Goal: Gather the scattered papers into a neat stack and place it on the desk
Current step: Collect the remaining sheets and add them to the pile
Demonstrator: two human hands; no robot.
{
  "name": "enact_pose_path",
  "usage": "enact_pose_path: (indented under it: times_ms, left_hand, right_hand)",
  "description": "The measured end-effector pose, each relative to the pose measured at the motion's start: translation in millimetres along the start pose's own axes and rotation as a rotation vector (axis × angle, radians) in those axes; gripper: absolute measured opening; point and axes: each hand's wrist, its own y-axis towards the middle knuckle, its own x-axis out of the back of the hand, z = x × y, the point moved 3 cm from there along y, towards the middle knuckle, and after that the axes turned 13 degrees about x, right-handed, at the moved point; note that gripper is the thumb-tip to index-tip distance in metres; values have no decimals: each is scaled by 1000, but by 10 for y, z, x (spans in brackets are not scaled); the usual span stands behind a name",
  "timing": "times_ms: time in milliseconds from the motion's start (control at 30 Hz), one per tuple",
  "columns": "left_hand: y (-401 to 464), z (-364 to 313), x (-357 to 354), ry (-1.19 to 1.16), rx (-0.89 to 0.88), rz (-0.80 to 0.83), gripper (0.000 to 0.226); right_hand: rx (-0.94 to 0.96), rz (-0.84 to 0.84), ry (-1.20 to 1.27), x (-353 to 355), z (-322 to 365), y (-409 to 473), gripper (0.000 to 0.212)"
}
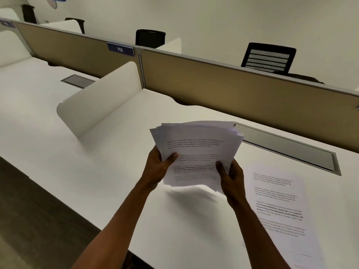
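Observation:
Both hands hold a loose bundle of printed papers (196, 144) in the air above the white desk (116, 171). The sheets are fanned and uneven at the top edge. My left hand (158, 167) grips the bundle's lower left side, thumb on the front page. My right hand (231, 177) grips its lower right side, thumb on top as well. One more printed sheet (279, 206) lies flat on the desk to the right of my right hand, apart from it.
A white curved divider (101, 100) stands on the desk at the left. A tan partition (233, 88) with a "112" sign (120, 49) runs along the back. A grey cable tray lid (287, 148) lies behind the papers. Black chairs (270, 58) stand beyond the partition.

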Motion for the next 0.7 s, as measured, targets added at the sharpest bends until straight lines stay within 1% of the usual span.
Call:
enact_pose_path:
  times_ms: [67,167,233,300,367,467,533,700]
  left_hand:
    - [3,27,19,-2,0,10,45]
    - [18,189,9,61,59,12,50]
    - [32,292,-16,108,82,-24,42]
    - [38,330,-34,101,90,-73,30]
    - [49,316,-49,77,91,-93,28]
    - [47,317,-76,82,90,-83,45]
    - [32,378,-119,107,113,-86,51]
    - [67,426,-273,151,90,-143,44]
  right_hand:
    - [20,17,-18,14,5,-9,30]
    - [-15,24,-44,-10,-78,-66,32]
    - [-39,21,-59,-47,-145,-94,30]
    - [-57,13,-77,-63,-159,-92,27]
    - [-60,-10,-68,-53,-137,-73,28]
    - [-42,-19,-67,-50,-143,-94,33]
    - [-45,-4,-108,-70,-204,-132,35]
    - [5,-23,-188,31,-149,-63,20]
